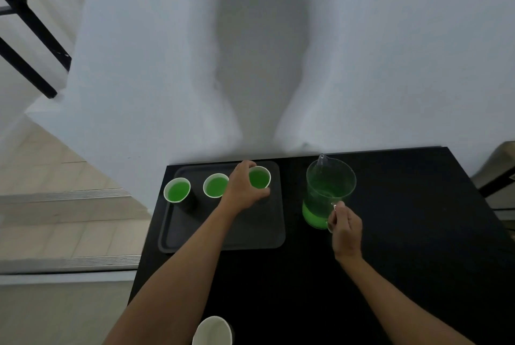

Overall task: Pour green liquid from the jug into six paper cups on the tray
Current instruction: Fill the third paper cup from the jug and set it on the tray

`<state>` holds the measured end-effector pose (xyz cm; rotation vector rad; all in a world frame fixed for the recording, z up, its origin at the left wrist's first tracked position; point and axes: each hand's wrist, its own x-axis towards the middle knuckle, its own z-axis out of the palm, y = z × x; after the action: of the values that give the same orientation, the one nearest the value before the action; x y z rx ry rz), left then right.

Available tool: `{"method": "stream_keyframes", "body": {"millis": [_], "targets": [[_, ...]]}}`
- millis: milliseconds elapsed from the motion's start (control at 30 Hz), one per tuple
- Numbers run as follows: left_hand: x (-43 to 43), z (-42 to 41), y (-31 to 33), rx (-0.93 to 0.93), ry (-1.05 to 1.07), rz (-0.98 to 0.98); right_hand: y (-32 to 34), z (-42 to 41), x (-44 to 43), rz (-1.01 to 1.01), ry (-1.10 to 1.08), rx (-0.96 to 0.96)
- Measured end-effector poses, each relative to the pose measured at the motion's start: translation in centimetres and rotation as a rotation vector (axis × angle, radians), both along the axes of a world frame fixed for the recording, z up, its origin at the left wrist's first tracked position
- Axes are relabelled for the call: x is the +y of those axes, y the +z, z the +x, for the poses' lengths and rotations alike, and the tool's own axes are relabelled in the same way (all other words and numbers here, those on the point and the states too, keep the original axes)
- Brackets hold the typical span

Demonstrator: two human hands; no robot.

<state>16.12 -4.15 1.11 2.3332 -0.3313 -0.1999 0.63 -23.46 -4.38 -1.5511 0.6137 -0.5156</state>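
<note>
Only three cups stand along the far edge of the tray (223, 236), each holding green liquid: left cup (177, 190), middle cup (215, 185), right cup (259, 177). Left hand (242, 187) has its grip wrapped around the right cup. Beside the tray on the black surface (418, 233), the upright jug (326, 191) is roughly a quarter full; right hand (346, 229) grasps its handle. An empty cup (213, 330) sits nearest the camera.

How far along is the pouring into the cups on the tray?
About halfway. Three cups in the tray's back row already hold green liquid: left cup, middle cup, right cup. The left hand grips the right cup; the right hand holds the jug by its handle, upright on the table. An empty cup waits outside the tray; three fills remain.
</note>
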Motion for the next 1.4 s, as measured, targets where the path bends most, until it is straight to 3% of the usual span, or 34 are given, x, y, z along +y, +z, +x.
{"method": "stream_keyframes", "body": {"millis": [1400], "targets": [[-1.4,3.3,-6.6,0.014,0.046,0.036,-0.8,-0.5,0.2,-0.012,0.065,0.011]]}}
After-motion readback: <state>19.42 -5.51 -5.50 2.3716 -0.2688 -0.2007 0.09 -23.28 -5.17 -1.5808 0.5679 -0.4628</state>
